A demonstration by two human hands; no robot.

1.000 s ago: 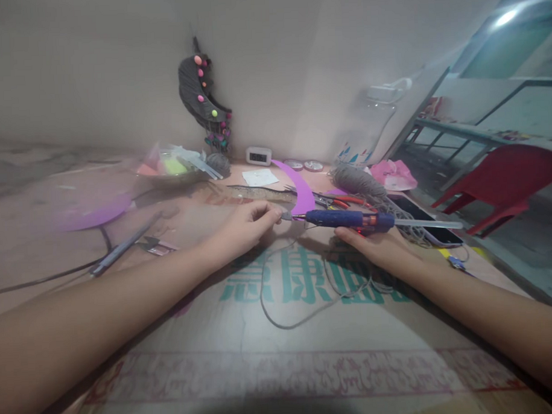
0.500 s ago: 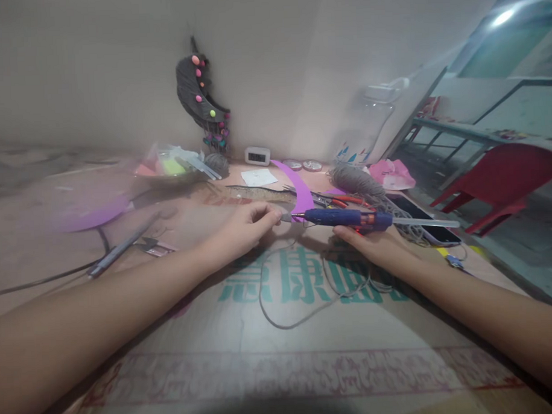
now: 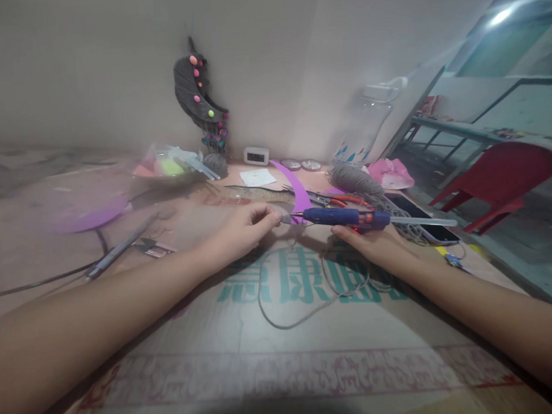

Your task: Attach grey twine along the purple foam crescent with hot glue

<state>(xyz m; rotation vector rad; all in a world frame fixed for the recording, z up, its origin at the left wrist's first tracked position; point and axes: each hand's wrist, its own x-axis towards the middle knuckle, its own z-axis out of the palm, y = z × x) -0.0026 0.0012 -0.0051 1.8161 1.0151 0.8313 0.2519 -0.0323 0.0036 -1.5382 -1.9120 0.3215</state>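
Note:
My left hand (image 3: 245, 231) pinches the yarn-wrapped grey tip of a purple crescent cutout (image 3: 300, 195), which curves up and away from the fingers. In my right hand (image 3: 372, 240) is a blue glue gun (image 3: 333, 217), held sideways. Its nozzle points left and is at or very near the crescent's wrapped end; whether they touch I cannot tell. A clear glue stick (image 3: 425, 221) juts from the gun's back. Beneath the hands, a loose loop of grey yarn (image 3: 287, 327) lies on the printed board. The right fingers are mostly hidden behind the gun.
Behind my right hand lie a grey yarn skein (image 3: 354, 181), red-handled pliers (image 3: 348, 200) and a phone (image 3: 421, 220). A bottle (image 3: 364, 128), small clock (image 3: 257, 156) and bowl (image 3: 166, 168) stand by the wall. A decorated grey crescent (image 3: 193, 92) hangs there. Leftward lies a pen-like tool (image 3: 121, 247).
The view has shifted very slightly. Both hands keep the same hold on the crescent and the glue gun, with the nozzle still at the wrapped end.

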